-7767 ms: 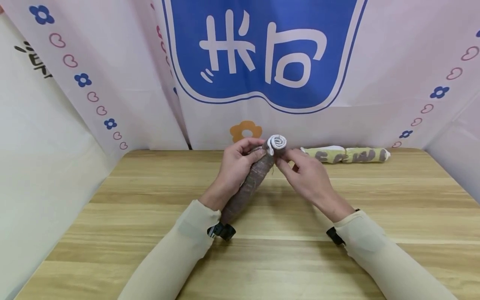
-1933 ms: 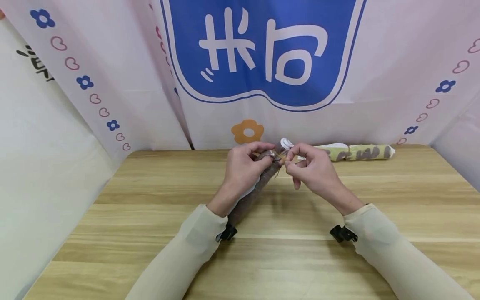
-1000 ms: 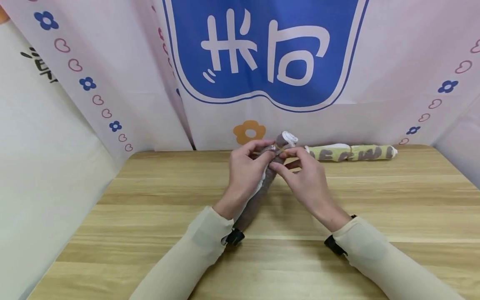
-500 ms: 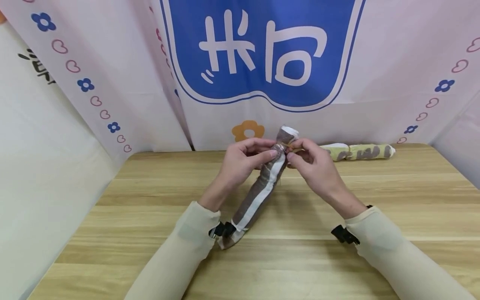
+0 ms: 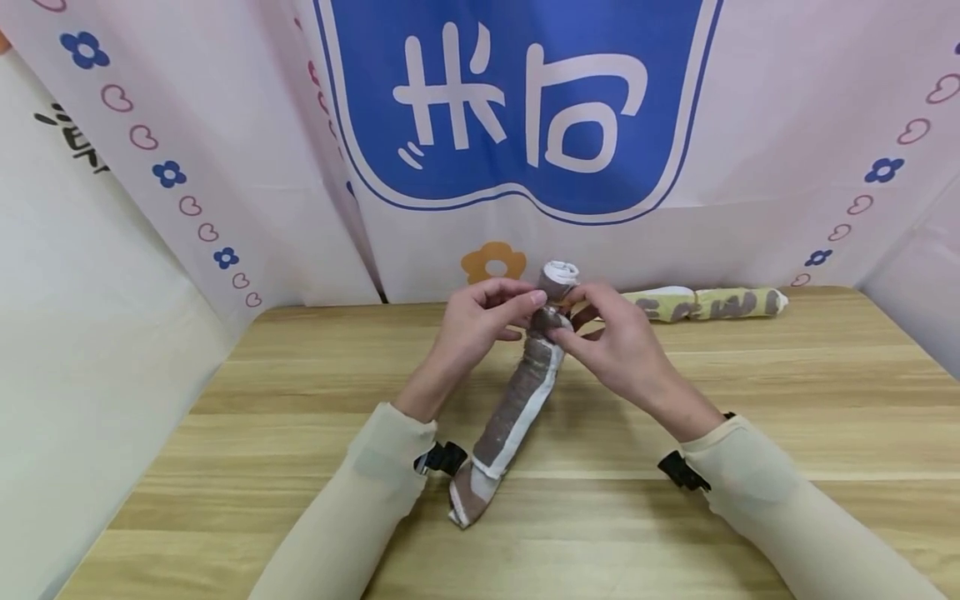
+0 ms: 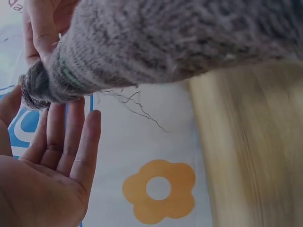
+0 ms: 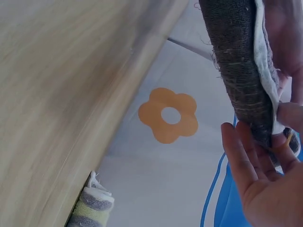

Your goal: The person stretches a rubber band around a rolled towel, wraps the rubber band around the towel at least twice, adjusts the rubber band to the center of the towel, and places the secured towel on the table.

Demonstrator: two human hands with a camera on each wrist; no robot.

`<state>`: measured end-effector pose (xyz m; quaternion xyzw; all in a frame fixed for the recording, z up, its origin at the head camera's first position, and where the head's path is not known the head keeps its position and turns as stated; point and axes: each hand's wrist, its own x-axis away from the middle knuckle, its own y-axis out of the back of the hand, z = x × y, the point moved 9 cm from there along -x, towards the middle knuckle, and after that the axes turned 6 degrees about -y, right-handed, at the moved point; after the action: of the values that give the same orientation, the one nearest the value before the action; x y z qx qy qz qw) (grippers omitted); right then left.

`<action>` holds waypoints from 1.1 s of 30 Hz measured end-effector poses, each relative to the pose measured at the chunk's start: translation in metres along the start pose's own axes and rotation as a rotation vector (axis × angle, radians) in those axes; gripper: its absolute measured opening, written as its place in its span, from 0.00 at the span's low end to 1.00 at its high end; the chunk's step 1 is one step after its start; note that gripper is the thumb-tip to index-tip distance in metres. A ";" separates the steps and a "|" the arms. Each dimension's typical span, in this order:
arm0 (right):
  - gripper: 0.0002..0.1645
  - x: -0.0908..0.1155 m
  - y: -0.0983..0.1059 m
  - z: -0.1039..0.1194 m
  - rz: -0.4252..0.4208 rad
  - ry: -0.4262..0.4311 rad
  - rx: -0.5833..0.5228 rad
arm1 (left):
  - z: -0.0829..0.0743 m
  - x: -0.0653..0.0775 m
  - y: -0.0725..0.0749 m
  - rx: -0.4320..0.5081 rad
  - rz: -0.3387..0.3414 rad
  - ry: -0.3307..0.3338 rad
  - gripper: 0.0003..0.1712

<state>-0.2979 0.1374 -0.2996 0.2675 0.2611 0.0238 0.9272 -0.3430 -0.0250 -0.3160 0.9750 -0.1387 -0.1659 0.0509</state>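
Note:
A grey-brown towel [image 5: 517, 396], rolled into a long tube with a white edge strip, slants up from the table toward the backdrop. Close to its upper end, my left hand [image 5: 480, 321] holds it with thumb and fingers. On the other side, my right hand [image 5: 618, 342] grips the roll just below that end. A thin orange band, like a rubber band [image 7: 288, 139], crosses my right fingers at the narrowed neck of the roll; the fingers hide most of it. Loose dark threads [image 6: 142, 111] hang from the towel in the left wrist view.
A second rolled towel [image 5: 738, 304], yellow-green with grey lettering and drawn in at its middle, lies along the table's back edge. The wooden table [image 5: 300, 400] ends at a printed cloth backdrop [image 5: 420, 258]. Black cameras [image 5: 442, 458] sit on both wrists.
The roll has turned so its white edge strip faces up, and its lower end now shows past my left wrist. My right fingers, pulling the orange band out earlier, are now close against the roll.

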 end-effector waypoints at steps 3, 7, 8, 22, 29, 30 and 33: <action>0.15 0.000 -0.004 0.006 0.011 0.053 0.018 | 0.000 0.000 0.002 -0.021 0.012 0.004 0.18; 0.14 0.002 -0.012 0.008 0.081 0.069 0.030 | 0.004 0.001 0.001 -0.010 0.057 0.029 0.17; 0.14 0.002 -0.014 0.008 0.097 0.071 0.032 | 0.005 0.001 0.001 -0.006 0.059 0.034 0.16; 0.15 0.014 -0.015 0.016 -0.163 0.163 0.161 | 0.001 -0.002 0.015 0.026 -0.172 -0.044 0.08; 0.16 0.019 -0.018 0.029 -0.205 0.359 0.242 | 0.000 0.000 0.017 0.043 -0.232 -0.058 0.08; 0.15 0.019 -0.019 0.029 -0.202 0.369 0.258 | 0.000 0.001 0.018 0.051 -0.240 -0.055 0.08; 0.12 0.019 -0.019 0.029 -0.199 0.356 0.301 | -0.001 0.003 0.022 0.047 -0.282 -0.051 0.09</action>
<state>-0.2690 0.1103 -0.2972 0.3668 0.4462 -0.0601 0.8141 -0.3453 -0.0472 -0.3130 0.9812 -0.0052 -0.1930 0.0008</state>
